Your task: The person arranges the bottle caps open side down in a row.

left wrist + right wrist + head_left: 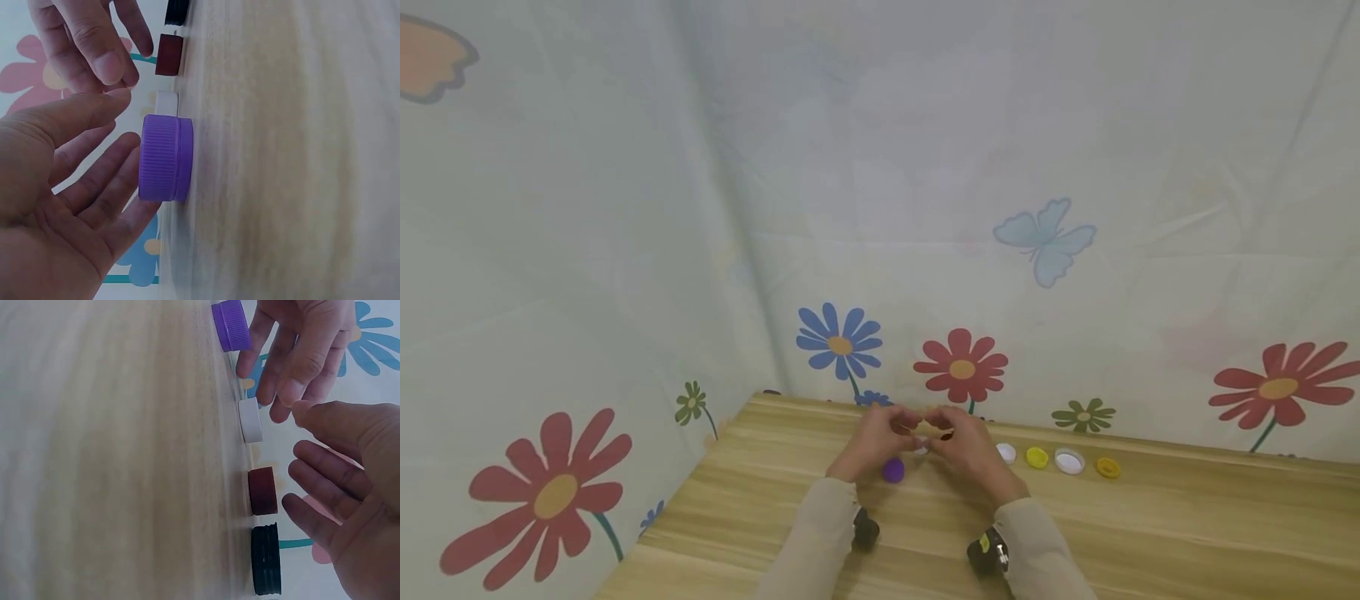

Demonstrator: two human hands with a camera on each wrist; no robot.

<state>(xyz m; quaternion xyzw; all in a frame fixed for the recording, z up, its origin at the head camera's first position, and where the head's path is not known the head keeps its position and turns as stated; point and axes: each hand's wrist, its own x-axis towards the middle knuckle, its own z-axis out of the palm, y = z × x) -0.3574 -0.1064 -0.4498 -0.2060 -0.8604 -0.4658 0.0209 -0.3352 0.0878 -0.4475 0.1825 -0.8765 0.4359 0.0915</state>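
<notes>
My left hand [880, 437] and right hand [966, 442] meet over the table, thumbs close together and fingers loosely curved. Nothing shows between the fingers of either one. Below them lies a small white cap [250, 420]. Nearest the left hand's fingers is a ribbed purple bottle cap [164, 158], standing on the tabletop and overlapping the fingertips in the left wrist view. On the right hand's side sit a dark red cap [262, 491] and a black ridged cap [266, 559], both largely hidden by that hand in the head view.
Right of the hands, a row continues with a white cap [1006, 453], a yellow cap [1037, 457], a larger whitish lid [1069, 462] and an orange-yellow cap [1108, 467]. The wooden table [1187, 525] ends at a flower-printed cloth [880, 167] behind and at left.
</notes>
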